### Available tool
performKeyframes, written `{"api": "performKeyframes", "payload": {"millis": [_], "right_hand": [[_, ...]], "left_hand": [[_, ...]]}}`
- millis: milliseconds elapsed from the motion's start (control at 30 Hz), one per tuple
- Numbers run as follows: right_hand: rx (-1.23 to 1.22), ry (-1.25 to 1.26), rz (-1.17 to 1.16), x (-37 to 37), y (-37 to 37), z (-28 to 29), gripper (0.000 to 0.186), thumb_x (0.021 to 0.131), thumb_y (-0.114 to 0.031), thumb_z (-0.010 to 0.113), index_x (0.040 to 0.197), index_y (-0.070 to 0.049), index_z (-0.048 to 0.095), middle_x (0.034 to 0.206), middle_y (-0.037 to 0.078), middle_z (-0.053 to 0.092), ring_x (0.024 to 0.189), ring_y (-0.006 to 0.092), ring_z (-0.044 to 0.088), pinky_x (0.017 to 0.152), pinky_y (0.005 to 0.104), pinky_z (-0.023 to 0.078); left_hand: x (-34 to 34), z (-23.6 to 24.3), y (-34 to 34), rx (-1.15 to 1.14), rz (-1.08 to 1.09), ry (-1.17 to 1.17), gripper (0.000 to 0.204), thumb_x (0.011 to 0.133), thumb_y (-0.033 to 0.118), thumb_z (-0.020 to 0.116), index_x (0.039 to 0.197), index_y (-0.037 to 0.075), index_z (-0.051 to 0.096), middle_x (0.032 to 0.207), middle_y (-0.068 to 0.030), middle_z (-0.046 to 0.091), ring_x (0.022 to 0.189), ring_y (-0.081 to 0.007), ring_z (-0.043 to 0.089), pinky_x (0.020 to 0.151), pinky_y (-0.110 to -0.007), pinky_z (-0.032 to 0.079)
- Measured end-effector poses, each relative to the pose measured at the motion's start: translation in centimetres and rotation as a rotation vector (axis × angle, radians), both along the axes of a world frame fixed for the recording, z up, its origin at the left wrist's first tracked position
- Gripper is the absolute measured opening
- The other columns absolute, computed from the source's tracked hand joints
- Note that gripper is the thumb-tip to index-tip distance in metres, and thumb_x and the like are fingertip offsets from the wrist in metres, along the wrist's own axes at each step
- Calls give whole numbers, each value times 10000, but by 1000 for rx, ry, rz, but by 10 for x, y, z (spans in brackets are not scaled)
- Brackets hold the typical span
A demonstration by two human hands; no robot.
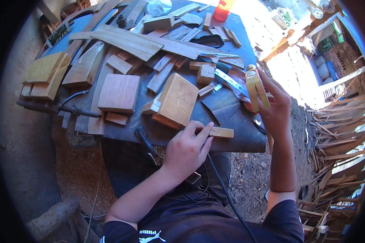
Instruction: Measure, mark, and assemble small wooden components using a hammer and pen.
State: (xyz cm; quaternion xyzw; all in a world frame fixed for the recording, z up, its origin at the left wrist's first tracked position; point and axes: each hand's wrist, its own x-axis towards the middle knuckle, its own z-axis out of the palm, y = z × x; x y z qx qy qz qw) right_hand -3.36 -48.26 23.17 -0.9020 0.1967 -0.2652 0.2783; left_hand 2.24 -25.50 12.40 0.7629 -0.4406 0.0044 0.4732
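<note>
My left hand [187, 146] is at the table's near edge, its fingers closed round one end of a small wooden strip [222, 133]. Raised at the right side of the table, my right hand [276, 103] grips a yellowish wooden piece [254, 87] with a rounded knob on top and two leg-like parts below. Just left of that piece lies a shiny metal blade [231, 83], partly hidden. A thick wooden block [177, 99] stands beyond my left hand, and a dark-handled tool [142, 137] lies to its left on the edge.
Wooden offcuts and long boards [127, 42] cover much of the dark tabletop [247, 139]. A metal clamp [75, 111] sits at the left edge, beside a pale square block [119, 92]. An orange container [223, 10] stands at the back. A black cable [225, 188] crosses my lap. Wood scraps [340, 154] pile up at right.
</note>
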Motion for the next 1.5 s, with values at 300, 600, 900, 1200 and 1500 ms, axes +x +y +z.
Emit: {"api": "performKeyframes", "payload": {"millis": [300, 600, 900, 1200, 1500], "right_hand": [[-20, 25, 282, -91, 1, -3, 583, 782, 38, 799, 1348, -82, 722, 1029, 102, 746, 918, 241, 721, 823, 333, 540], [-10, -47, 102, -139, 4, -35, 461, 801, 45, 795, 1256, -8, 748, 1099, 184, 783, 941, 275, 770, 836, 347, 574], [416, -237, -86, -159, 18, -40, 354, 818, 35, 830, 1157, 92, 745, 1033, 148, 793, 907, 146, 750, 796, 270, 564], [346, -236, -30, -138, 14, -30, 308, 897, 2, 794, 1188, 70, 720, 929, 107, 781, 760, 96, 714, 645, 240, 522], [157, -23, -81, -116, 18, -15, 298, 895, -70, 787, 1166, 40, 733, 829, 170, 741, 601, 218, 704, 570, 306, 502]], "left_hand": [[2, 26, 5, 32, -16, 10, 388, 923, 178, 759, 1280, 32, 715, 1048, -89, 632, 745, -242, 652, 674, -374, 548], [71, 65, -44, 431, 161, -512, 181, 932, 245, 748, 1023, 93, 789, 1048, -61, 709, 1141, -260, 582, 978, -467, 382], [82, 47, -75, 637, 188, -529, 139, 922, 224, 757, 993, 106, 771, 1017, -35, 747, 1130, -232, 629, 1045, -518, 332], [49, 70, -75, 206, -206, -31, 378, 767, 136, 890, 1132, 88, 804, 892, -52, 694, 875, -205, 651, 840, -352, 488], [45, 50, -91, 228, -356, -16, 298, 832, 37, 829, 1128, 62, 807, 907, -71, 665, 818, -198, 636, 717, -325, 510]]}}
